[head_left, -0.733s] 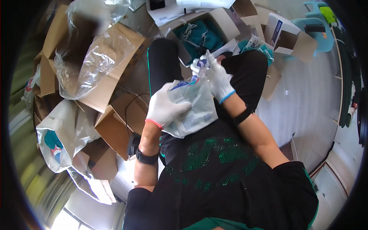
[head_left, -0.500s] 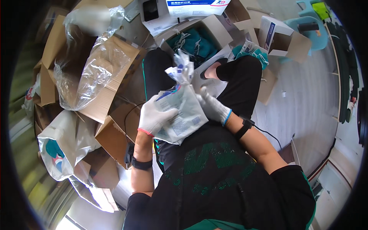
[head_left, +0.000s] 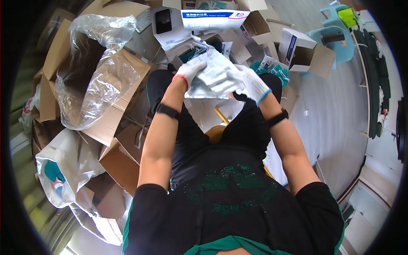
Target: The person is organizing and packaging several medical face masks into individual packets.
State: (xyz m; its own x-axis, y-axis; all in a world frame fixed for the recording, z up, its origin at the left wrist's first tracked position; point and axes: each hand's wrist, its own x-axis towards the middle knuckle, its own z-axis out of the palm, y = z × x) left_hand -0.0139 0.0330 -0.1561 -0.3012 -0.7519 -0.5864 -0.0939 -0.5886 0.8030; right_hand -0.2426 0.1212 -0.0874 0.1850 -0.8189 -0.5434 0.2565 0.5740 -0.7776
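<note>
The left hand (head_left: 191,73) is gripping the left edge of 1 white plastic package (head_left: 217,70); the right hand (head_left: 251,83) is gripping its right edge. The package is being held mid-scene over the far part of the lap, partly blocking the view of an open carton (head_left: 239,50) containing teal cloth (head_left: 187,55). At the far side, 1 white printed box (head_left: 215,23) is standing, with a black phone (head_left: 165,21) lying to its left. To the right, a teal bundle (head_left: 280,75) is resting near an open white box (head_left: 304,38); a light blue chair (head_left: 344,51) is standing farther right. To the left, crumpled clear film (head_left: 112,80) is draping over a large cardboard box (head_left: 59,51); a white sack (head_left: 70,148) is lying nearer. The printed box is showing a blue band with lettering and a red mark; the package's print is appearing too faint to read.
</note>
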